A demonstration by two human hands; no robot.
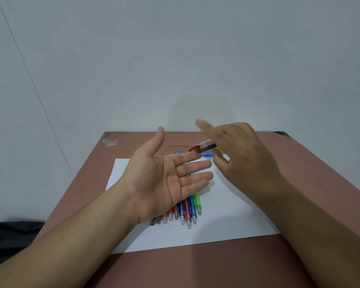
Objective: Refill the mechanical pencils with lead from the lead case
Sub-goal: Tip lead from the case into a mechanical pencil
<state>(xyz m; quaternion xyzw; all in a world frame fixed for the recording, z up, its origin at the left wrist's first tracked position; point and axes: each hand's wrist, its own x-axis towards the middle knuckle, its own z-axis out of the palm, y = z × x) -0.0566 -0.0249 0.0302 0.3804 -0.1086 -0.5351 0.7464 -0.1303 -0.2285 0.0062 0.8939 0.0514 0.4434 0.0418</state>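
- Above the table (pixel 299 183), the right hand (pixel 240 156) is pinching one lead case (pixel 204 148), its red cap pointing toward nine o'clock.
- Left hand (pixel 164 179) is lying spread, palm up.
- Nine pencils (pixel 183 213) are lying at six o'clock, tips toward six.

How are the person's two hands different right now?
The left hand is open flat, palm up, holding nothing; the right hand shows its back and grips the clear lead case with a red cap. The left hand's fingers lie straight; the right hand's curl, forefinger lifted and blurred. Both hover above the white paper sheet.
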